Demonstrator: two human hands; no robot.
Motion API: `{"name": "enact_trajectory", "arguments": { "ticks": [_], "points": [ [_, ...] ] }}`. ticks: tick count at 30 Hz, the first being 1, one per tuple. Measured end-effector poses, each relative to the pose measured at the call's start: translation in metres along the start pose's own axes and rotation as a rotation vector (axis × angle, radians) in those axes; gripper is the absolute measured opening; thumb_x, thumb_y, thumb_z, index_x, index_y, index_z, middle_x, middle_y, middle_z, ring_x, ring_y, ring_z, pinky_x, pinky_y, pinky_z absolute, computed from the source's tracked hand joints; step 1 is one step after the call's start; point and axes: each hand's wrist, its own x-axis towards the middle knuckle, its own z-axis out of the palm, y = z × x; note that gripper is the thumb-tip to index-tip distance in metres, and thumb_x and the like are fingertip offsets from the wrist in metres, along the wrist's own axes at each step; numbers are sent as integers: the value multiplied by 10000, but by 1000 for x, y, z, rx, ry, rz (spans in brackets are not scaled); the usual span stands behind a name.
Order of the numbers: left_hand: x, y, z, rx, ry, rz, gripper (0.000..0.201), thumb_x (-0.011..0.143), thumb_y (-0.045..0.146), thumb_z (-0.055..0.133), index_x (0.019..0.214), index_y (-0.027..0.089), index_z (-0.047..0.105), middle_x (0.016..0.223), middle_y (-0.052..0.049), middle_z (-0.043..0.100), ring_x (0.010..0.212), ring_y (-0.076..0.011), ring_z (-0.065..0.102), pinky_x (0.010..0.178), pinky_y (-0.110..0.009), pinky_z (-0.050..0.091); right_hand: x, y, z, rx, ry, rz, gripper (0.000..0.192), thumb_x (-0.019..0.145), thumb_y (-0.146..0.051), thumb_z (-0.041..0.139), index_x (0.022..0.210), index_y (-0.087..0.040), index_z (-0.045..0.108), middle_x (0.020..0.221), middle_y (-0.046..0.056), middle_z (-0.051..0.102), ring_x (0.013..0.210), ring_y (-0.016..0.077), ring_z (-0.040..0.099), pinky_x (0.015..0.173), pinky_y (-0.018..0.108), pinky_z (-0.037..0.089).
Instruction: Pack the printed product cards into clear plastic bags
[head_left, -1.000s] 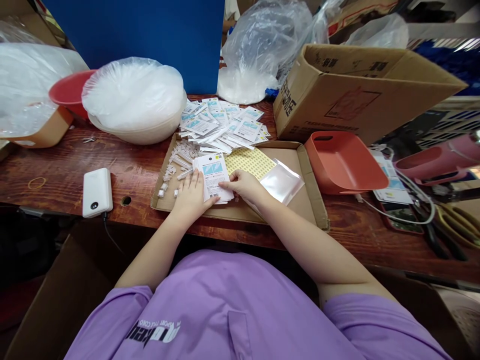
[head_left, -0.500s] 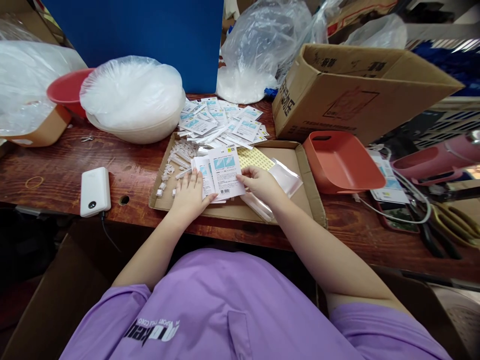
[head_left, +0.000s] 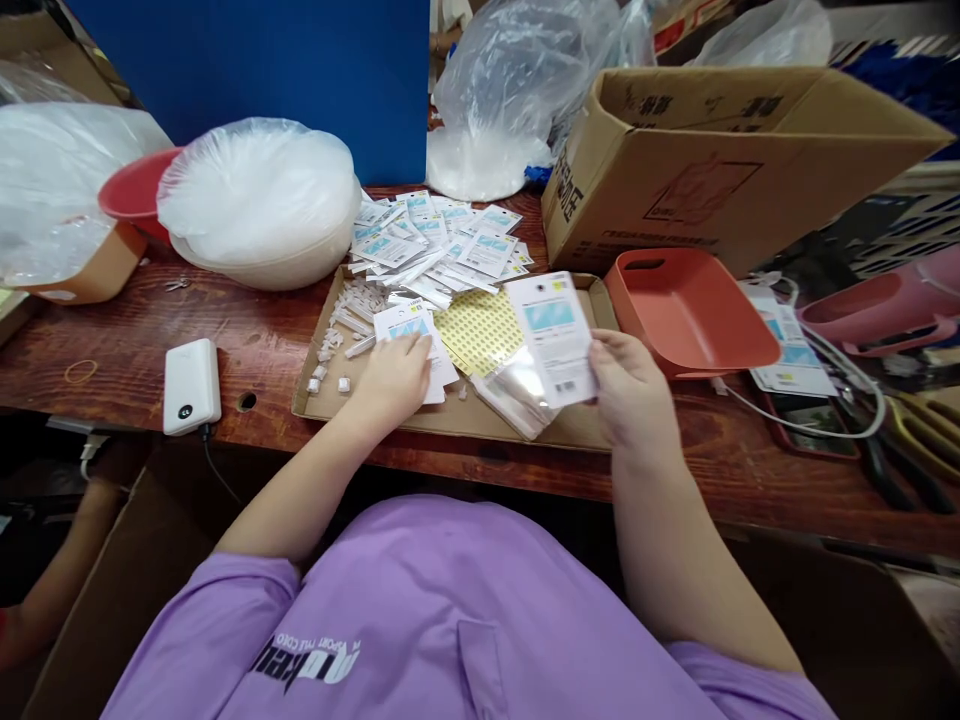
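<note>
My right hand (head_left: pixel 634 385) is closed on the edge of a white printed card (head_left: pixel 553 340) with a blue picture and a barcode, lifted above the tray's right part. My left hand (head_left: pixel 391 378) rests with bent fingers on a small stack of similar cards (head_left: pixel 439 368) and is not closed round it. The cardboard tray (head_left: pixel 319 400) also holds clear small plastic pieces (head_left: pixel 349 312) at left, a yellow sheet of small stickers (head_left: pixel 480 330) in the middle, and clear plastic sleeves (head_left: pixel 517 405) beneath the raised card.
Packed cards (head_left: pixel 442 240) lie heaped behind the tray. A white bag-filled bowl (head_left: pixel 262 270) and a power bank (head_left: pixel 191 385) are at left. At right stand an orange-red bin (head_left: pixel 694 320), a large carton (head_left: pixel 712 190), and scissors (head_left: pixel 919 440). Another person's arm (head_left: pixel 67 565) shows at lower left.
My right hand has moved right and up, carrying one card away from the stack. My left hand has shifted slightly right, its flat fingers now bent over the stack. Another person's arm has appeared.
</note>
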Motion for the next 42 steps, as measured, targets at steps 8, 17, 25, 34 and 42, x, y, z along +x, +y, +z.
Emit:
{"name": "enact_trajectory", "arguments": {
  "ticks": [8, 17, 25, 34, 42],
  "points": [
    [83, 103, 8, -17, -301, 161, 869, 644, 752, 563, 1096, 12, 622, 1094, -263, 602, 1062, -394, 539, 881, -444, 428, -52, 22, -67, 200, 257, 126, 320, 653, -421, 735, 891, -243, 616, 733, -16, 629, 518, 113, 546, 463, 257, 471],
    [105, 109, 8, -96, -391, 39, 500, 690, 549, 649, 920, 107, 693, 1024, -204, 666, 997, -357, 602, 837, -402, 458, -75, 30, -102, 266, 309, 196, 392, 607, -419, 792, 917, -225, 650, 797, 12, 678, 665, 151, 646, 597, 285, 553],
    [79, 95, -19, -739, -334, -15, 223, 821, 310, 562, 983, 168, 622, 1044, -97, 689, 908, -187, 654, 801, -308, 487, -89, 17, -88, 246, -40, 227, 427, 612, -452, 801, 967, -251, 672, 720, 7, 669, 609, 152, 638, 548, 279, 553],
    [22, 80, -19, -1994, -471, -282, 265, 832, 209, 556, 1086, 157, 611, 1229, -87, 638, 952, -163, 664, 827, -280, 505, -104, -7, -54, 309, -217, 368, 324, 718, -392, 740, 1004, -255, 676, 900, 30, 715, 755, 163, 678, 659, 281, 565],
    [2, 82, -19, -1992, -433, -313, 350, 894, 337, 480, 1198, 186, 561, 1214, -104, 639, 904, -181, 665, 697, -292, 521, -95, 9, -40, 280, 50, 196, 288, 726, -415, 729, 964, -273, 654, 771, -9, 666, 659, 131, 631, 583, 250, 537]
  ]
}}
